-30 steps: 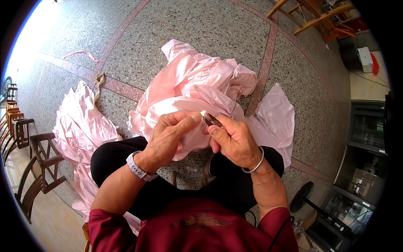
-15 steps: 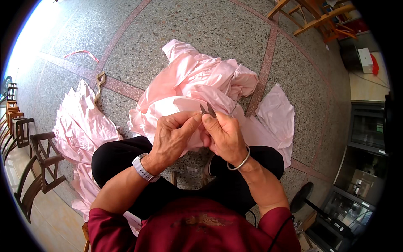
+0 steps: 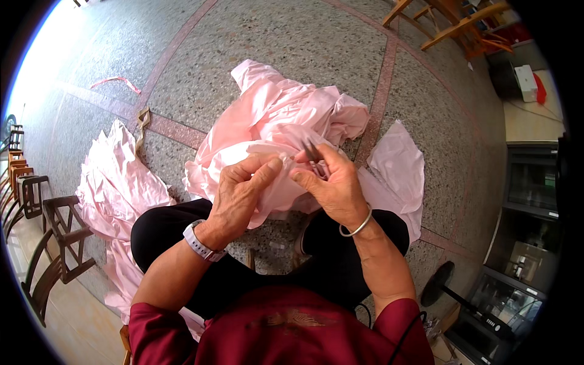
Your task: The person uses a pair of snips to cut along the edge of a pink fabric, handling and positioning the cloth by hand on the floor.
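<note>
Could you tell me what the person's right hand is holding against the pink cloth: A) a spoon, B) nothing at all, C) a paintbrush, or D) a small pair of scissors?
D: thin dark metal blades of small scissors stick up from the right hand, over the pink cloth.

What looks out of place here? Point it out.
Pink cloth lies crumpled on the floor rather than folded, with another heap at the left. A loose pink scrap and a tan strip lie apart from both.
</note>
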Action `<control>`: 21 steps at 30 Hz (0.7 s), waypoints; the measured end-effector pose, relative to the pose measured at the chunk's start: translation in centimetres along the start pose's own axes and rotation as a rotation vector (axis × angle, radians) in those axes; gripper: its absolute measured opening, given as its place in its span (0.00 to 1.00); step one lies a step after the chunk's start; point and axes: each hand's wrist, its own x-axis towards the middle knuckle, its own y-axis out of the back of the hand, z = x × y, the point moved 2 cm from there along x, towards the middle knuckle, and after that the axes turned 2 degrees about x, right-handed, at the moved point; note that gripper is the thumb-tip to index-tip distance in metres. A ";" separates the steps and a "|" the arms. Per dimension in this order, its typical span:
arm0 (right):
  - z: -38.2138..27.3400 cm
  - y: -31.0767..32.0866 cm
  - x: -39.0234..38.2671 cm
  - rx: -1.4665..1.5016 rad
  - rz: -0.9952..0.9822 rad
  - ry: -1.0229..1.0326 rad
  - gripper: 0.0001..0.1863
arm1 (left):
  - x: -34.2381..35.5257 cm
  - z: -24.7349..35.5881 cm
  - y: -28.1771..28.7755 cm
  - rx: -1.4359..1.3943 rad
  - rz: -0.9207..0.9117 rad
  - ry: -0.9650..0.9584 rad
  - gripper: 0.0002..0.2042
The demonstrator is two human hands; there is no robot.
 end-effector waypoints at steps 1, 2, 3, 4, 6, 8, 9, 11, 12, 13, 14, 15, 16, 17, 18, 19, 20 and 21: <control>0.0 -0.3 0.1 0.012 0.011 0.007 0.13 | -0.1 0.1 -0.1 0.009 0.004 0.000 0.13; 0.0 -0.2 0.1 0.012 0.012 0.008 0.13 | -0.1 0.2 -0.2 0.018 0.009 0.000 0.12; 0.1 0.1 0.0 -0.051 -0.017 0.019 0.11 | -0.2 0.5 -0.2 0.018 0.008 -0.001 0.12; 0.1 0.2 0.0 -0.113 -0.046 0.028 0.09 | -0.3 0.9 -0.3 0.032 0.008 0.024 0.12; 0.2 0.3 -0.2 -0.123 -0.052 0.025 0.08 | -0.3 1.0 -0.4 0.046 0.008 0.050 0.12; 0.1 0.3 -0.3 -0.134 -0.060 0.023 0.08 | -0.4 1.0 -0.5 0.038 0.004 -0.016 0.12; 0.0 0.3 -0.3 -0.158 -0.057 0.028 0.08 | -0.4 1.2 -0.6 0.037 0.005 -0.016 0.12; 0.1 0.3 -0.3 -0.182 -0.057 0.030 0.08 | -0.6 1.4 -0.6 0.006 -0.003 0.039 0.11; 0.2 0.4 -0.3 -0.171 -0.049 0.007 0.08 | -0.6 1.5 -0.5 0.005 -0.001 0.040 0.11; 0.3 0.5 -0.3 -0.160 -0.040 -0.015 0.08 | -0.5 1.5 -0.4 0.016 -0.003 0.056 0.11; 0.3 0.5 -0.3 -0.160 -0.042 -0.016 0.08 | -0.4 1.5 -0.3 0.028 -0.006 0.071 0.11; 0.2 0.5 -0.3 -0.170 -0.043 -0.014 0.08 | -0.4 1.4 -0.3 0.027 -0.004 0.072 0.11; 0.1 0.5 -0.3 -0.180 -0.043 -0.011 0.08 | -0.4 1.3 -0.3 -0.028 -0.013 0.065 0.11; 0.0 0.5 -0.4 -0.180 -0.044 -0.011 0.08 | -0.3 1.2 -0.3 -0.083 -0.023 0.058 0.11; -0.2 0.5 -0.4 -0.189 -0.045 0.013 0.08 | -0.3 1.0 -0.2 -0.084 -0.022 0.059 0.11; -0.3 0.5 -0.5 -0.199 -0.045 0.037 0.08 | -0.2 0.8 -0.1 -0.108 -0.040 0.062 0.11; -0.4 0.5 -0.5 -0.199 -0.046 0.035 0.08 | -0.1 0.6 -0.1 -0.132 -0.058 0.066 0.11; -0.7 0.4 -0.5 -0.216 -0.038 0.043 0.08 | -0.1 0.6 -0.1 -0.133 -0.057 0.067 0.11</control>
